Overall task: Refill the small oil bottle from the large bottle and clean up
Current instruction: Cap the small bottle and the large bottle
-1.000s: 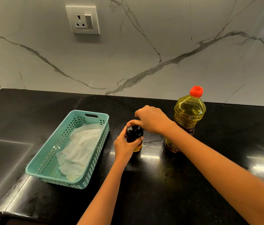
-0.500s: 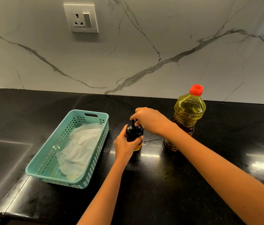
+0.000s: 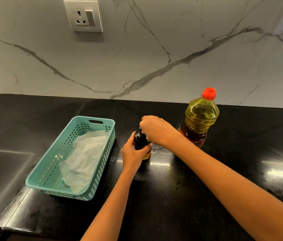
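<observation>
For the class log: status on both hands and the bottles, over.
Left hand gripping small oil bottle; right hand on its top. Large bottle capped, upright. Nothing in the way.

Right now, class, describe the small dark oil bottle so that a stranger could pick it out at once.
Start at the black stone counter below the marble wall. Between the teal plastic basket and the large clear bottle of yellow oil with a red cap stands the small dark oil bottle. It alone is gripped by both hands, left hand round its body, right hand on its top.
</observation>
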`<state>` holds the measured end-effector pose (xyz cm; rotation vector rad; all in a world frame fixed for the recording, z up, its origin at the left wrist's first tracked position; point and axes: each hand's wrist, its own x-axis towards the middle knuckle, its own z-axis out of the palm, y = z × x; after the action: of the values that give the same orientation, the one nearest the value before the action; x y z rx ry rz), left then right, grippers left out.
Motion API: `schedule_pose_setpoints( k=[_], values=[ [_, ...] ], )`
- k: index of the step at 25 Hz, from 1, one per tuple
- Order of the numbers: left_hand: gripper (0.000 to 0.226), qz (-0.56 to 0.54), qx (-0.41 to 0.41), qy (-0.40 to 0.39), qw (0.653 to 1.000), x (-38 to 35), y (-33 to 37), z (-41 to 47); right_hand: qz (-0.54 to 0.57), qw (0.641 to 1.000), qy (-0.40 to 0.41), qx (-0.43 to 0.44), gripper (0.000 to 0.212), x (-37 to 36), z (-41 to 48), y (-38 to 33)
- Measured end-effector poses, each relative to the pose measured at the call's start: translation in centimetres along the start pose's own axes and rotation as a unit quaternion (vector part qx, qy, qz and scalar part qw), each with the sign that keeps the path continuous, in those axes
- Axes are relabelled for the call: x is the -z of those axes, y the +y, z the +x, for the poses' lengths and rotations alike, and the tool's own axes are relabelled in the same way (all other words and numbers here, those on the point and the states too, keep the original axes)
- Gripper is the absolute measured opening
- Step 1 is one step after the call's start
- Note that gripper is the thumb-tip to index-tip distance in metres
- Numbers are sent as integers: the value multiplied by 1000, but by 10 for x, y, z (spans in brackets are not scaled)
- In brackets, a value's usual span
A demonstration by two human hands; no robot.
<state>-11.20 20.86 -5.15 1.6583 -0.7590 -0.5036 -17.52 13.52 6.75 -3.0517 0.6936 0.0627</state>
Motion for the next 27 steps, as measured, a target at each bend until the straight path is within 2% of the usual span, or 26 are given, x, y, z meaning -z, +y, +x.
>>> schedule_pose_setpoints(
  k=[5,6,9,11,14,16,19,21,22,25,27],
  values=[
    [51,11,17,-4,1000,1,2,-1,12,999,-6,-37,26,-3,0,-1],
    [58,19,29,-14,999,3,4,-1,31,998,-1,-49,32,-3,-1,0],
    [104,77,16,-35,996,6,13,-3,108,991,37,-70,68,0,-17,6],
    [110,137,-56,-9,989,5,27,-3,140,979,131,-77,68,7,-33,12],
    [100,185,-187,4,965,-4,60,-3,180,932,301,-91,51,26,-63,30],
    [91,167,-243,-21,955,-17,84,-2,200,890,395,-106,41,35,-81,48],
    [81,134,-268,-84,950,-46,117,-2,266,824,470,-170,29,31,-108,84],
    [77,120,-252,-119,953,-65,132,0,356,769,472,-245,22,14,-122,109],
    [76,117,-234,-139,955,-74,138,2,381,754,452,-286,20,1,-129,119],
    [74,106,-181,-187,960,-96,149,9,379,779,339,-366,17,-50,-144,133],
    [63,84,-175,-179,965,-104,152,12,362,808,259,-385,22,-78,-150,133]
  ],
)
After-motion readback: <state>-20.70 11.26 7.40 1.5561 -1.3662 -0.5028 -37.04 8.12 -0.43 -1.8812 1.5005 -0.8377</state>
